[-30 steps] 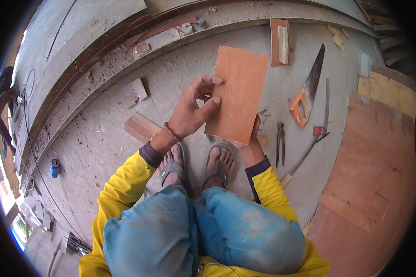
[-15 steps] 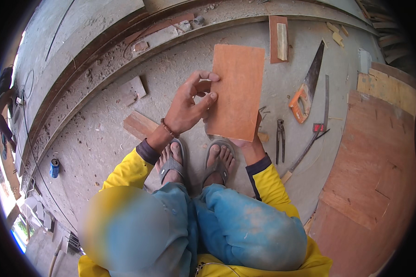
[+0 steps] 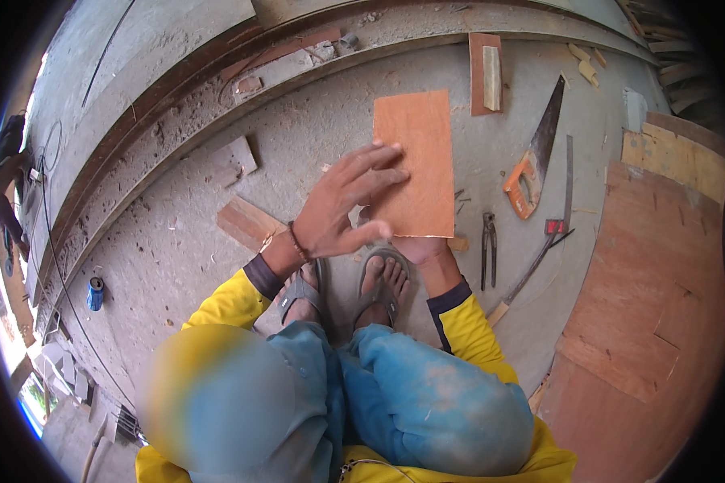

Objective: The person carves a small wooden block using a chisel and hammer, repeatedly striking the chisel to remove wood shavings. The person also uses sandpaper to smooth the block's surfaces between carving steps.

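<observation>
A rectangular piece of reddish-brown plywood (image 3: 427,169) is up in front of me above the floor. My right hand (image 3: 424,251) holds it from beneath at the near edge, its fingers hidden behind the board. Across the left side of the board reaches my left hand (image 3: 334,213), open, its fingers spread and the fingertips over the face; whether they touch it I cannot tell. To the right on the floor lie a pair of pincers (image 3: 489,249), an orange-handled handsaw (image 3: 536,157) and a long dark metal bar (image 3: 549,229) with a red patch.
Large plywood sheets (image 3: 612,314) cover the floor at the right. Wood offcuts (image 3: 485,74) lie farther off, and another plank piece (image 3: 251,221) is beside my left foot. A raised concrete ledge (image 3: 177,145) curves across the far left. A blue can (image 3: 95,295) stands at the left.
My left hand has let go of the board's left edge, its fingers spreading over the face. The plywood has come slightly nearer and tilted a little.
</observation>
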The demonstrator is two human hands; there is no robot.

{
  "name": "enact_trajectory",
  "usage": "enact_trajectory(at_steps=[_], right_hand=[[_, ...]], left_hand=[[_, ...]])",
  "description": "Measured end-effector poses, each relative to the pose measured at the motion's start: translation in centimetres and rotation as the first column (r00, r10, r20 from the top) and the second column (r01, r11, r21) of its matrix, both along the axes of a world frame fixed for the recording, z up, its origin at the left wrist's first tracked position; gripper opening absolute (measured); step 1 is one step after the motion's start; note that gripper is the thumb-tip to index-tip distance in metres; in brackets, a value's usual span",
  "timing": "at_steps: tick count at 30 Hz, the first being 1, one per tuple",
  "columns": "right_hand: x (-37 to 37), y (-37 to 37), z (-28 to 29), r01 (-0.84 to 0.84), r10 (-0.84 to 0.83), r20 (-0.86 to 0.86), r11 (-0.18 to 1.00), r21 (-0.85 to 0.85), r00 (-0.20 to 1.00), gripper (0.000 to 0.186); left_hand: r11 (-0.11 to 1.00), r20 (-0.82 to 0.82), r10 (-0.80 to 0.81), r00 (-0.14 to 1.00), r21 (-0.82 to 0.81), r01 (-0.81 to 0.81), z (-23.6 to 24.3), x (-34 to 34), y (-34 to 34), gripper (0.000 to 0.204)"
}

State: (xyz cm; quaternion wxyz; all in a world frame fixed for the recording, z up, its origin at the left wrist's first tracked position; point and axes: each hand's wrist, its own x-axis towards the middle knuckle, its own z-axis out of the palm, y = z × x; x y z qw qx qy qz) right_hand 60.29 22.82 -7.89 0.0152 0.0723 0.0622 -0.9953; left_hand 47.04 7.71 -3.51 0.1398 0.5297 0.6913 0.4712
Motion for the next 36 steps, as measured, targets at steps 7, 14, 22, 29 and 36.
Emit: enact_trajectory(at_steps=[7, 14, 22, 29, 36], right_hand=[[0.5, 0.3, 1.6, 0.035, -0.216, 0.443, 0.924, 0.382, 0.87, 0.059], [-1.4, 0.0, 4.6, -0.172, -0.125, 0.466, 0.821, 0.545, 0.876, 0.051], [0.5, 0.7, 1.7, -0.086, -0.427, 0.296, 0.444, 0.892, 0.854, 0.044], [-0.1, 2.3, 3.3, -0.148, -0.572, 0.117, -0.007, 0.989, 0.812, 0.044], [0.3, 2.8, 3.7, -0.016, -0.595, 0.147, 0.22, 0.975, 0.79, 0.053]], left_hand=[[0.999, -0.008, 0.019, 1.0, 0.046, -0.019, -0.5, 0.4, 0.4, 0.08], [0.857, 0.549, 0.353, 0.758, 0.135, -0.497, -0.6, 0.0, -0.2, 0.054], [0.791, 0.669, 0.376, 0.641, 0.129, -0.599, -1.5, -1.9, -0.7, 0.056], [0.795, 0.868, 0.324, 0.376, -0.035, -0.605, -1.3, -2.8, -0.9, 0.053], [0.824, 0.933, 0.27, 0.239, -0.095, -0.559, -1.7, -3.3, -1.2, 0.045]])
